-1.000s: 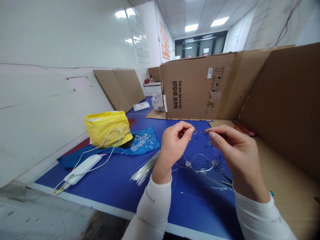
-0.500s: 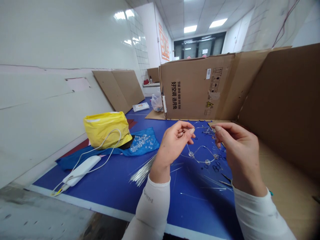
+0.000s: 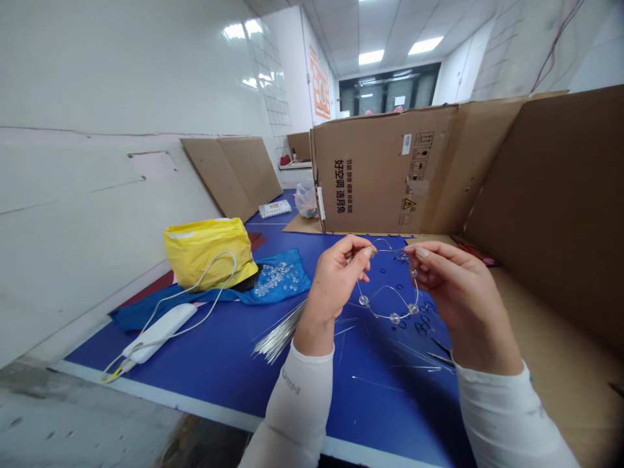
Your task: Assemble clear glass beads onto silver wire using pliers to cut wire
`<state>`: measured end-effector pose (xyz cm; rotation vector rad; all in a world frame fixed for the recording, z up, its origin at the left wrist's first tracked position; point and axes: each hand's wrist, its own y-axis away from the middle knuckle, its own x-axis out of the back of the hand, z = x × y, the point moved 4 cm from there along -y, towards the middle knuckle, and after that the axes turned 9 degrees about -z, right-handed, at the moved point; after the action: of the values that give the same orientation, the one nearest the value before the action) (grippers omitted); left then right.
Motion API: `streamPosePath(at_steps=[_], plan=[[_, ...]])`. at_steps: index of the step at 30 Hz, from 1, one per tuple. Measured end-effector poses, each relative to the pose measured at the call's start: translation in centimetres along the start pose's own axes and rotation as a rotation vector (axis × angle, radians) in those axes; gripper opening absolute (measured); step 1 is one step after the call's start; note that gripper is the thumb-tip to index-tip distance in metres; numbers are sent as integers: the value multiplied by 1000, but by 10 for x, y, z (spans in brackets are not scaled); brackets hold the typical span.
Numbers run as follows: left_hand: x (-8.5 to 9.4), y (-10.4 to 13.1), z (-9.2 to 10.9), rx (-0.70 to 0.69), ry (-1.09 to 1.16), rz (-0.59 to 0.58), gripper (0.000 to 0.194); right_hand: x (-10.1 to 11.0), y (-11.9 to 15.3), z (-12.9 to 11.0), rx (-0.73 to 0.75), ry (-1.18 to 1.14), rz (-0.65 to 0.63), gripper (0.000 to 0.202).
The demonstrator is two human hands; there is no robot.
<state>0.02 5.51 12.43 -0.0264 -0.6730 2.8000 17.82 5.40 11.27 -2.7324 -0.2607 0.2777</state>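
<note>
Between my hands a loop of thin silvery wire (image 3: 379, 316) hangs above the blue table, with several clear round beads (image 3: 394, 318) strung along its lower part. My left hand (image 3: 340, 276) pinches the wire at the loop's upper left between thumb and forefinger. At the upper right, my right hand (image 3: 453, 289) is closed on the wire with thumb and fingertips. A fine strand runs between the two pinches. Small black rings (image 3: 423, 324) lie on the table below the loop, close to my right hand.
Loose clear beads (image 3: 279, 279) rest on a blue cloth (image 3: 244, 298) beside a yellow bag (image 3: 207, 250). A bundle of straight wires (image 3: 280, 333) lies by my left wrist, and a white power strip (image 3: 160, 330) farther left. Cardboard (image 3: 385, 169) walls the back and right.
My right hand has moved slightly left, toward my left hand. The beaded loop has shifted a little to the left and now hangs rounder between them.
</note>
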Motion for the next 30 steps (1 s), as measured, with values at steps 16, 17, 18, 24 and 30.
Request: streamPosePath(at_steps=[16, 17, 18, 24, 30], plan=[[-2, 1, -1, -37, -228, -125, 16, -4, 7, -4, 202, 517, 43, 14], [-3, 1, -2, -35, -240, -138, 18, -4, 7, -4, 215, 524, 39, 13], [-3, 0, -2, -34, -243, -145, 18, -5, 7, -5, 227, 533, 32, 11], [-3, 0, -1, -20, -232, -126, 18, -4, 9, -7, 246, 554, 30, 9], [-7, 0, 6, -73, -366, -166, 12, 0, 7, -3, 178, 567, 110, 14]])
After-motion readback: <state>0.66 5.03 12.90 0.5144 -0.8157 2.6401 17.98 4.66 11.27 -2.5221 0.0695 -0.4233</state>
